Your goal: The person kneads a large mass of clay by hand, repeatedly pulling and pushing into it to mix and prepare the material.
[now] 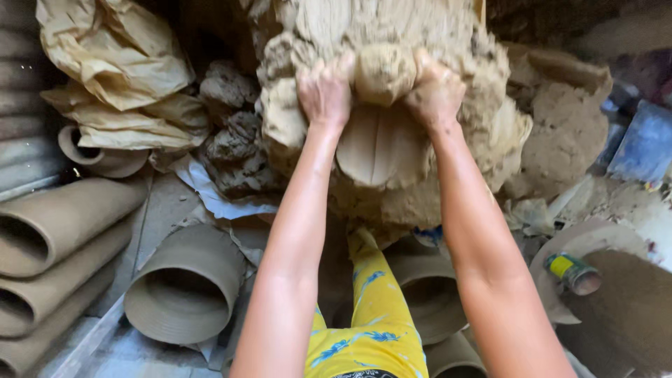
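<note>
Clay lump point(381, 73) bulges from the big clay mound point(392, 140) at twelve o'clock; left hand point(325, 91) and right hand point(435, 91), arms outstretched, clutch it between curled fingers.

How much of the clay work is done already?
Done: several round, unfired brown clay pots already lie on their sides on the floor. In hand: the left hand and right hand dig their fingers into a rounded lump on the big heap of wet tan clay; it is not yet free. Left: nearly the whole heap remains.
</note>
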